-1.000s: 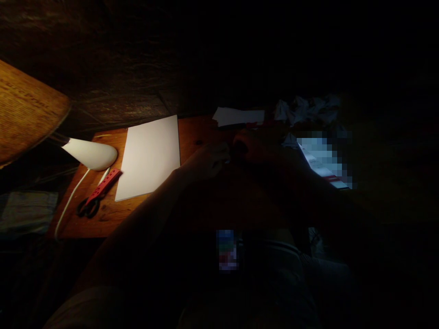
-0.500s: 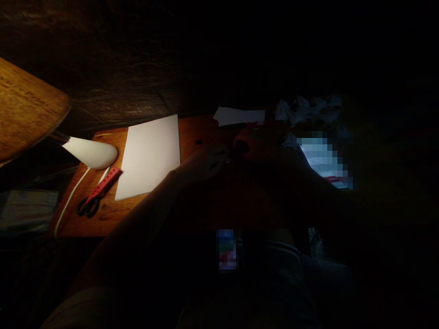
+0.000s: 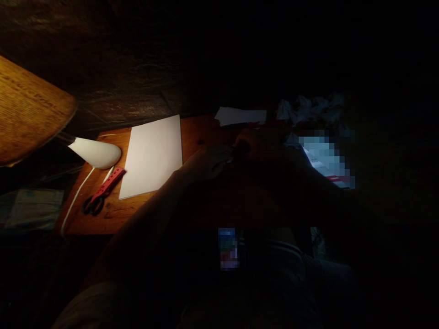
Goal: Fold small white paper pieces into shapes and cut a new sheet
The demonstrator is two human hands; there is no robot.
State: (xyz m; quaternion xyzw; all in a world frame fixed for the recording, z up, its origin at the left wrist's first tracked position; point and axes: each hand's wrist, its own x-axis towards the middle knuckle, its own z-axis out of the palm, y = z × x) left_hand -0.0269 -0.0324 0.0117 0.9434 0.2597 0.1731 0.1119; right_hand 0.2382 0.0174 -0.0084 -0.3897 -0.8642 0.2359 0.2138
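The scene is very dark. My left hand (image 3: 209, 162) and my right hand (image 3: 257, 144) meet over the middle of a wooden table (image 3: 192, 132), fingers curled and pinched together around something small that I cannot make out. A stack of white paper (image 3: 152, 155) lies just left of my left hand. Both forearms reach in from the bottom of the view.
Red-handled scissors (image 3: 103, 192) and a white lamp (image 3: 96, 153) with its cord sit at the table's left end. Folded white sheets (image 3: 240, 115) and crumpled paper (image 3: 308, 108) lie at the back. A printed sheet (image 3: 325, 162) lies to the right. A wooden board (image 3: 27, 119) juts in at left.
The view has shifted slightly; my hands stay together at the table's middle with hardly any movement.
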